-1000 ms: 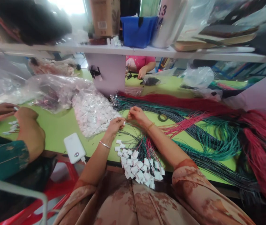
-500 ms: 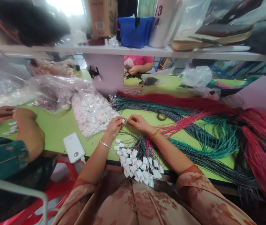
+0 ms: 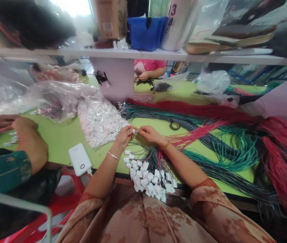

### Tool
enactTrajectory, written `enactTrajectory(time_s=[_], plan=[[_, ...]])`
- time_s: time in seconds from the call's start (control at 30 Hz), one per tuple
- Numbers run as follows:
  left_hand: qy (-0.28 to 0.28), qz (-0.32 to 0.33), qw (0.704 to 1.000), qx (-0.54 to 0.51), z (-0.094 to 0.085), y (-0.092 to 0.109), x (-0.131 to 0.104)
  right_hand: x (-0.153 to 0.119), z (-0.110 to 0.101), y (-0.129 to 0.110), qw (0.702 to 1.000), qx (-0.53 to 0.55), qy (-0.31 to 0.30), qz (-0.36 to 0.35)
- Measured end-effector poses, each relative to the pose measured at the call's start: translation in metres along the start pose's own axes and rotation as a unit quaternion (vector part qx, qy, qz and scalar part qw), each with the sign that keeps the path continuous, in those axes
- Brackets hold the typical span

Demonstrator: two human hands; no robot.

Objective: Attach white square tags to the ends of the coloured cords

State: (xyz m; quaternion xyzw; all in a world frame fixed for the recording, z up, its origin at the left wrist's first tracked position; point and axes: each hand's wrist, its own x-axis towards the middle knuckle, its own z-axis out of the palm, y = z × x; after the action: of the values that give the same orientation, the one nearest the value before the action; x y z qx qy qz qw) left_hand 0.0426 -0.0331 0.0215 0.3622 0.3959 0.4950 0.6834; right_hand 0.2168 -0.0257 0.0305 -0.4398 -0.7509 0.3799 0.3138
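Note:
Between the fingertips of my left hand (image 3: 124, 135) is a small white connector (image 3: 134, 131), held in a pinch. My right hand (image 3: 148, 134) is closed just to its right, pinching a thin wire that runs to the connector; the fingers hide most of it. Below my hands a cluster of white connectors (image 3: 148, 179) on dark, red and green wires lies at the table's front edge. Left of my hands rests a clear plastic bag (image 3: 99, 121) full of loose white connectors. Long bundles of red wires (image 3: 199, 109) and green wires (image 3: 234, 148) stretch off to the right.
A white power bank (image 3: 80, 159) with a cable lies at the left front. A roll of black tape (image 3: 174, 126) sits among the wires. A co-worker's arm (image 3: 30, 141) rests at the left, another person's hand (image 3: 144, 75) works opposite. A shelf (image 3: 82, 53) crosses above, carrying a blue bin (image 3: 147, 33).
My right hand has shifted very slightly at the connector, its fingers still pinched. The co-worker's hand at the left has moved a little. Otherwise things stay in place.

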Motion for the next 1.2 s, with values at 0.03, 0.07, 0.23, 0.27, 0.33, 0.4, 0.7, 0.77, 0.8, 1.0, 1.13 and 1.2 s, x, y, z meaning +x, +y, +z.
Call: enactTrajectory(time_s=[0.03, 0.07, 0.23, 0.27, 0.33, 0.4, 0.7, 0.77, 0.8, 1.0, 1.13, 1.2], plan=[[0.000, 0.006, 1.000, 0.009, 0.000, 0.000, 0.000, 0.001, 0.001, 0.001, 1.000, 0.011, -0.004, 0.005], [0.001, 0.018, 1.000, 0.024, 0.001, -0.001, 0.000, 0.001, 0.001, 0.002, 1.000, 0.025, -0.008, 0.012], [0.035, 0.088, 0.989, 0.114, 0.006, -0.005, -0.002, 0.001, 0.007, 0.007, 0.994, 0.094, -0.007, 0.056], [0.040, 0.089, 0.988, 0.119, 0.008, -0.006, -0.002, 0.001, 0.008, 0.008, 0.994, 0.095, 0.000, 0.060], [0.045, 0.088, 0.987, 0.127, 0.009, -0.008, -0.002, 0.000, 0.011, 0.008, 0.997, 0.062, 0.017, 0.054], [0.051, 0.088, 0.985, 0.138, 0.009, -0.010, -0.001, -0.001, 0.013, 0.007, 0.999, -0.011, 0.041, 0.032], [0.068, 0.047, 0.992, 0.094, 0.003, -0.010, 0.003, 0.000, 0.010, 0.007, 0.997, -0.064, 0.036, 0.006], [0.065, 0.050, 0.991, 0.108, 0.005, -0.011, 0.001, 0.000, 0.010, 0.009, 0.997, -0.068, 0.045, 0.019], [0.064, 0.053, 0.989, 0.118, 0.006, -0.011, 0.001, 0.000, 0.011, 0.010, 0.996, -0.068, 0.051, 0.025], [0.068, 0.056, 0.986, 0.141, 0.009, -0.012, 0.000, -0.001, 0.010, 0.010, 0.998, -0.045, 0.048, 0.015], [0.068, 0.052, 0.987, 0.136, 0.009, -0.014, 0.001, 0.001, 0.013, 0.008, 0.998, -0.031, 0.045, 0.037], [0.072, 0.054, 0.987, 0.136, 0.010, -0.011, 0.000, 0.002, 0.011, 0.009, 0.999, 0.010, 0.032, 0.037]])
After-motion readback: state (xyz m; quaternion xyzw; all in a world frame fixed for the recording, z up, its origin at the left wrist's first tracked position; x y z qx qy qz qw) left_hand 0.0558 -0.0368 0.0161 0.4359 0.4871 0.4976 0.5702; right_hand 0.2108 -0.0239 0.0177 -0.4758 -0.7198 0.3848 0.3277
